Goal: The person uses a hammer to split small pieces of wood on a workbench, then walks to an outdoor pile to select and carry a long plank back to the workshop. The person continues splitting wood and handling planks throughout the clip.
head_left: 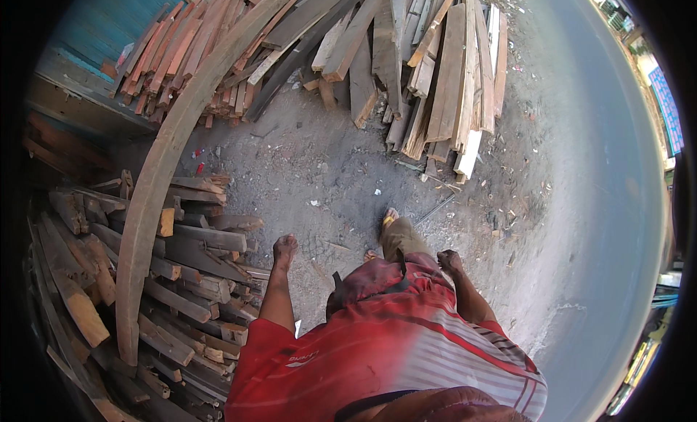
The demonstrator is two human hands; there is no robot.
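My left hand [285, 250] hangs beside my body with its fingers curled in, and nothing shows in it. It is nearest to the ends of the stacked timber [210, 237] on the left, with a gap between. On my other side, my right hand [450, 262] hangs next to my hip, loosely closed, with no object visible in it. A long wooden beam [156, 168], bent by the lens, crosses over the left stack toward the far pile. Neither hand touches it.
Reddish battens [178, 48] lie piled by a blue wall [98, 22] at the far left. Ahead is a heap of long planks [446, 88]. A thin dark rod [435, 208] lies on the dirt ground [312, 168] near my foot. A paved road [617, 182] runs along the right.
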